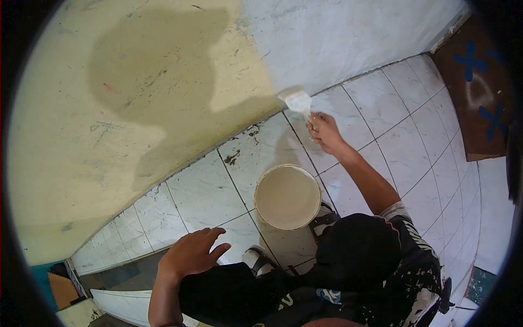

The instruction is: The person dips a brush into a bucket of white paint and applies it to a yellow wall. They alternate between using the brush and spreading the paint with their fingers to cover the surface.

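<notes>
My right hand (325,133) grips a wide paintbrush (297,100) by its handle, fingers wrapped round it. White paint coats the brush head, and its bristles are at the foot of the wall, where yellow meets white; whether they touch is hard to tell. A round bucket (272,170) of off-white paint stands on the floor in front of my body, below the brush. My left hand (193,252) holds nothing; its fingers are apart, close to my dark-clothed knee.
The wall is scuffed yellow (54,136) on the left and whitish (348,32) on the right. White floor tiles (204,185) carry dark debris (233,158) near the wall. A brown panel with blue marks (474,92) stands at the right. My sandalled feet flank the bucket.
</notes>
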### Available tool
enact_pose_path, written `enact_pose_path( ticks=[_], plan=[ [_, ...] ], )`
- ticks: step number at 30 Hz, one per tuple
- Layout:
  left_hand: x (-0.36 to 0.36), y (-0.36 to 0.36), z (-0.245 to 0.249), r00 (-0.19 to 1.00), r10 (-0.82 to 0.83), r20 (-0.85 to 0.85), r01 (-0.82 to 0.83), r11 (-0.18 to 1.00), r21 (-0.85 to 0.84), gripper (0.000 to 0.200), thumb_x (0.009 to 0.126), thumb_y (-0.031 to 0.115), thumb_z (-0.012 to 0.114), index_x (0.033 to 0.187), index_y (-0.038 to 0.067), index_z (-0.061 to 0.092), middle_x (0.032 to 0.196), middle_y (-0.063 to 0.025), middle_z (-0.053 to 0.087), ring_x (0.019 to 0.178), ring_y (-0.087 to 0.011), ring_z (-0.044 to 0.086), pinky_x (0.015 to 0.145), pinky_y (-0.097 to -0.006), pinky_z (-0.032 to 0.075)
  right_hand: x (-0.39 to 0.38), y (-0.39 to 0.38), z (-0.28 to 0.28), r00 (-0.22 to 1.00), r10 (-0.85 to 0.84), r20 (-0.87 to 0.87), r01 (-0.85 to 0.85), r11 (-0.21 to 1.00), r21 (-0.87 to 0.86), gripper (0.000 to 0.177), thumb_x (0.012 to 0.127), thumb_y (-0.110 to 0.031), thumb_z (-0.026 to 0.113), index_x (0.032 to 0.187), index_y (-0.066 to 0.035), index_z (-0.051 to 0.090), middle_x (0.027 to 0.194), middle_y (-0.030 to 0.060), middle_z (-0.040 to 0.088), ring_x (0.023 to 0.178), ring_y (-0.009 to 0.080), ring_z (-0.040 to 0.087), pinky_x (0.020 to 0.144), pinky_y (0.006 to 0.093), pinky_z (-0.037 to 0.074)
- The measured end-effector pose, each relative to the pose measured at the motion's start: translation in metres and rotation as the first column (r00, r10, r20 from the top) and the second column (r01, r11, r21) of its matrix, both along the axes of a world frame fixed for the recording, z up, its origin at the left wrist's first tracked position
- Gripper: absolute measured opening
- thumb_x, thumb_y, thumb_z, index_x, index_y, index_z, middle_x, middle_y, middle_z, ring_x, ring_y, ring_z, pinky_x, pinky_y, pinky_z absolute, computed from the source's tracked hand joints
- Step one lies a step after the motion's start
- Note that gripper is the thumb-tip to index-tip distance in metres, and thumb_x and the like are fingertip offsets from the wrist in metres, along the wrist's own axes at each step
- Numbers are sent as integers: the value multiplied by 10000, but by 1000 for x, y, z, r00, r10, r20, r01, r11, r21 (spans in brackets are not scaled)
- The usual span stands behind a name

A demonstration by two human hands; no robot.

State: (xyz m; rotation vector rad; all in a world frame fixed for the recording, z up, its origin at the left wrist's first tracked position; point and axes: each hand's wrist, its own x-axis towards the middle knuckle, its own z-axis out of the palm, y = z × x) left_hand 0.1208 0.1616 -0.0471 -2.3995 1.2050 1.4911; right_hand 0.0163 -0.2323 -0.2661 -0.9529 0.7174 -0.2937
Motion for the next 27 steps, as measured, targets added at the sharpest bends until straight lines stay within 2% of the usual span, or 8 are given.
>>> enact_pose_path(
  ticks=[1, 5, 9, 14, 18, 21, 24, 27],
  plan=[
    [-1, 1, -1, 1000, 0, -1, 0, 1000, -5, 510, 1046, 452, 512, 1360, 52, 562, 1223, -198, 680, 1120, -392, 651, 975, -463, 507, 2, -1, -17, 997, -27, -77, 27, 1000, 5, 244, 1061, -258, 541, 956, -41, 505, 783, 35, 538, 494, 62, 354, 399, 256, 255],
    [-2, 1, -2, 1000, -14, -6, 14, 1000, -7, 512, 1048, 454, 508, 1357, 50, 562, 1213, -200, 682, 1112, -393, 652, 973, -460, 508, 25, -15, -70, 991, 3, -133, -3, 1000, 2, 242, 1055, -245, 544, 943, -32, 509, 774, 40, 539, 492, 81, 371, 399, 264, 262],
    [-3, 1, -1, 1000, -7, 10, 6, 1000, 12, 512, 1046, 455, 510, 1356, 50, 561, 1214, -204, 680, 1117, -393, 650, 972, -460, 507, 43, -24, -50, 997, 20, -75, -20, 1000, -5, 229, 1056, -234, 543, 952, -33, 506, 768, 42, 541, 482, 73, 359, 399, 263, 258],
    [-4, 1, -2, 1000, 1, -4, -1, 1000, -11, 515, 1045, 453, 513, 1362, 50, 558, 1217, -209, 676, 1127, -389, 644, 976, -455, 504, 7, -14, 25, 995, 30, 97, -29, 999, -12, 190, 1054, -229, 550, 961, -73, 494, 765, 14, 505, 489, 35, 305, 407, 238, 224],
    [-2, -2, 1, 1000, 16, 10, -17, 999, 35, 516, 1044, 454, 515, 1367, 54, 555, 1220, -208, 675, 1132, -389, 642, 978, -458, 501, -5, -13, -7, 999, 7, 43, -7, 1000, -14, 206, 1052, -238, 559, 959, -67, 493, 774, 25, 520, 482, 39, 312, 396, 238, 224],
    [-3, 1, -3, 1000, 2, 9, -2, 1000, 13, 519, 1045, 461, 511, 1367, 56, 556, 1219, -206, 675, 1126, -389, 644, 976, -459, 501, 3, -19, -61, 981, -32, -192, 29, 999, -18, 204, 1047, -224, 558, 959, -50, 499, 786, 59, 552, 484, 59, 350, 397, 248, 254],
    [-5, 2, -4, 1000, 2, 0, -2, 1000, -10, 521, 1047, 465, 508, 1364, 55, 559, 1215, -201, 677, 1118, -388, 646, 973, -459, 502, 25, -32, -96, 976, -3, -219, 1, 1000, -7, 175, 1026, -190, 552, 955, -33, 519, 781, 66, 572, 487, 81, 384, 396, 276, 271],
    [-4, -2, 0, 1000, 5, 11, -5, 1000, 20, 528, 1049, 470, 504, 1363, 49, 558, 1215, -198, 678, 1117, -387, 648, 973, -460, 503, 47, -40, -87, 981, 15, -195, -17, 1000, -7, 162, 1018, -178, 546, 956, -32, 517, 780, 63, 573, 486, 84, 380, 398, 277, 268]
  ],
)
